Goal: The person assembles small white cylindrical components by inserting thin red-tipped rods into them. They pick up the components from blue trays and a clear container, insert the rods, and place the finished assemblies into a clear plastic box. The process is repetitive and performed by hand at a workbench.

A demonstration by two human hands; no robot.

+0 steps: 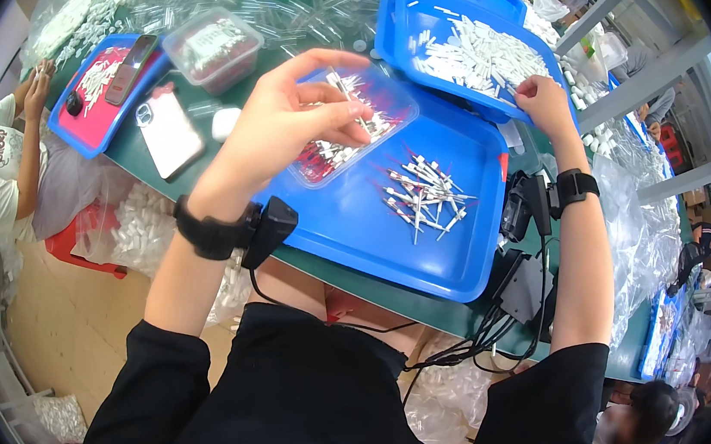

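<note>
My left hand is raised over a clear plastic box that holds many thin sticks with white sleeves and red ends. A thin white stick shows between its thumb and fingers. My right hand is at the near right edge of a blue tray heaped with small white tubes. Its fingertips are pinched together, and whatever is between them is hidden. Below, a larger blue tray bears a loose pile of white-sleeved sticks with red ends. The clear box stands on this tray's left part.
At left are a white phone, a clear tub of white parts and a smaller blue tray with a dark phone. A co-worker sits there. Black cables hang at the right front edge; a metal post stands right.
</note>
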